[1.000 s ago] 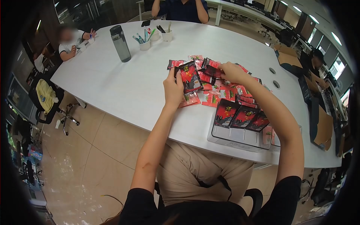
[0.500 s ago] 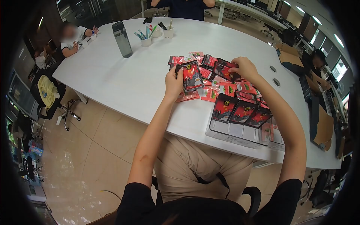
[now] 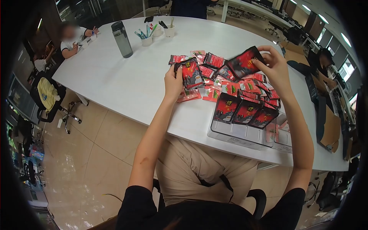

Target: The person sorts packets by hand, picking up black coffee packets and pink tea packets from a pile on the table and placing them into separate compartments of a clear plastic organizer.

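My left hand (image 3: 173,83) is closed on black-and-red packets (image 3: 191,74) at the left side of a loose pile. In my right hand (image 3: 275,66), pinched between thumb and fingers, is another black-and-red packet (image 3: 245,63), tilted above the pile's right part. Red packets (image 3: 230,87) and dark ones lie jumbled on the table beneath and between both hands. Nearer my lap, a grey-white tray (image 3: 237,130) holds black-and-red packets (image 3: 245,111) standing in a row at its back. Beside it on the right is a second container (image 3: 283,139), partly behind my right forearm.
On the white table (image 3: 96,76) stand a grey bottle (image 3: 122,40) and cups (image 3: 147,41) of pens. Open cardboard boxes (image 3: 330,126) are along the right edge. One person (image 3: 73,40) sits at the far left; another (image 3: 193,8) is across the table.
My right hand has lifted a black-and-red packet off the pile, up and to the right. My left hand, still holding its packets, has shifted slightly left.
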`<state>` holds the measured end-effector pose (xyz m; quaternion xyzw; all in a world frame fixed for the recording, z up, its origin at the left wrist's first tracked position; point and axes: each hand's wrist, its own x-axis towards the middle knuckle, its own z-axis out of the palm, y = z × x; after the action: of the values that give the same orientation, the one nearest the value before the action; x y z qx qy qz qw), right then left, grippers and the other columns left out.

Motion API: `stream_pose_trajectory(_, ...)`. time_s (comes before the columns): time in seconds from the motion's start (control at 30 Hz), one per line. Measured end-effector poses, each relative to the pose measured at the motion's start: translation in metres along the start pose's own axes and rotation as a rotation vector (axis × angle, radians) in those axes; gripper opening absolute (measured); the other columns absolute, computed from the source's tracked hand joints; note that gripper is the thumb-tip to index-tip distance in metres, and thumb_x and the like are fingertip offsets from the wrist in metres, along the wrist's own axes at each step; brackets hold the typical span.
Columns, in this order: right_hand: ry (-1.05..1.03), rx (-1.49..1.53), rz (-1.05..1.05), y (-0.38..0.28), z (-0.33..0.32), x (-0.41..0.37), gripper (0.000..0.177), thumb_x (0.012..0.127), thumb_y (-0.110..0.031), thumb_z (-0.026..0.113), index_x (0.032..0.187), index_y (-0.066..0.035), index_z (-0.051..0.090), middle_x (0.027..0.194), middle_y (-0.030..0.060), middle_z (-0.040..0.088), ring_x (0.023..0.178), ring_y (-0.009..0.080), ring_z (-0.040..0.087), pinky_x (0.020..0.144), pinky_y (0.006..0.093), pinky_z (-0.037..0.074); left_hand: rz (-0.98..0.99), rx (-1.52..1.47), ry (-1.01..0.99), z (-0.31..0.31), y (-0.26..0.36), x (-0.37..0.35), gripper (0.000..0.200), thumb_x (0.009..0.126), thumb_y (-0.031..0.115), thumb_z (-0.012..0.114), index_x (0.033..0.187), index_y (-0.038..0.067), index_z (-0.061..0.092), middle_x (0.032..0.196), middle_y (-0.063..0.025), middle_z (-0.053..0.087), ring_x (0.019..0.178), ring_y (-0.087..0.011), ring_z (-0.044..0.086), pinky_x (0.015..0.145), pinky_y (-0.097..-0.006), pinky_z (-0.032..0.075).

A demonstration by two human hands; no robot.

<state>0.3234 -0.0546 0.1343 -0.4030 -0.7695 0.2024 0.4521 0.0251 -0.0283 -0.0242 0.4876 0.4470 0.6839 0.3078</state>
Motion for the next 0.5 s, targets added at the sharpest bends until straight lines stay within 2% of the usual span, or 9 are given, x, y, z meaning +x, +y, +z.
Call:
stream_pose_trajectory(0.13,-0.185,0.075,0.152,-0.058,-0.002,-0.04,0.027,0.08,-0.003,0.065,0.107,-0.002,0.059,0.087,0.0055,0.07,0.08,0.0079,0.064,0.066,0.0221,0.047,-0.013,-0.016,-0.007,0.0,0.003,-0.001,0.019,0.097,0.017,0.05,0.092,0.0,0.057,0.062,0.0,0.054,0.045,-0.0056,0.047,0.039,-0.0251,0.037)
stream_pose_trajectory(0.2,-0.203,-0.043,0.03,-0.07,0.012,-0.059,0.028,0.079,-0.001,0.065,0.107,-0.003,0.059,0.088,0.0064,0.07,0.082,0.0097,0.065,0.072,0.023,0.048,0.0,-0.005,-0.008,-0.001,0.001,0.0,0.02,0.097,0.017,0.05,0.092,0.0,0.057,0.063,-0.0004,0.055,0.046,-0.0056,0.047,0.04,-0.0252,0.037)
stream_pose_trajectory(0.23,-0.294,-0.061,0.122,-0.073,0.017,-0.066,0.029,0.078,-0.001,0.065,0.107,-0.004,0.06,0.09,0.0075,0.069,0.085,0.0126,0.066,0.075,0.0245,0.048,0.013,0.007,-0.008,-0.001,-0.001,0.001,0.02,0.097,0.017,0.05,0.092,-0.001,0.057,0.063,-0.0007,0.056,0.047,-0.0055,0.047,0.041,-0.0251,0.037)
stream_pose_trajectory(0.27,-0.251,-0.083,0.003,-0.057,0.031,-0.077,0.029,0.078,-0.002,0.065,0.106,-0.005,0.06,0.088,0.0075,0.068,0.079,0.018,0.066,0.071,0.0285,0.049,0.026,0.019,-0.008,-0.001,-0.002,0.001,0.02,0.097,0.017,0.05,0.092,-0.001,0.057,0.064,-0.0009,0.056,0.048,-0.0055,0.047,0.042,-0.025,0.037)
stream_pose_trajectory(0.33,-0.309,-0.258,0.047,-0.059,0.05,-0.089,0.032,0.075,-0.004,0.068,0.106,-0.005,0.061,0.083,0.0059,0.066,0.079,0.0216,0.063,0.069,0.0317,0.049,-0.009,0.001,-0.005,0.0,0.001,-0.001,0.02,0.097,0.016,0.05,0.094,-0.002,0.057,0.065,-0.0019,0.057,0.051,-0.0065,0.049,0.046,-0.0257,0.039)
stream_pose_trajectory(0.43,-0.328,-0.546,-0.319,-0.038,0.066,-0.097,0.043,0.071,-0.006,0.073,0.111,-0.008,0.058,0.097,0.0061,0.063,0.091,0.0236,0.059,0.075,0.0349,0.047,0.048,0.021,0.008,0.002,0.0,-0.001,0.021,0.096,0.016,0.051,0.098,-0.003,0.058,0.068,-0.0034,0.059,0.057,-0.0082,0.049,0.051,-0.0271,0.04)
stream_pose_trajectory(0.5,-0.286,-0.665,-0.357,-0.044,0.07,-0.096,0.052,0.069,-0.007,0.074,0.117,-0.009,0.055,0.112,0.0083,0.057,0.105,0.025,0.053,0.083,0.0366,0.043,0.068,0.086,0.008,-0.001,-0.007,0.002,0.022,0.095,0.016,0.052,0.101,-0.005,0.058,0.07,-0.0049,0.06,0.061,-0.0094,0.049,0.054,-0.0292,0.04)
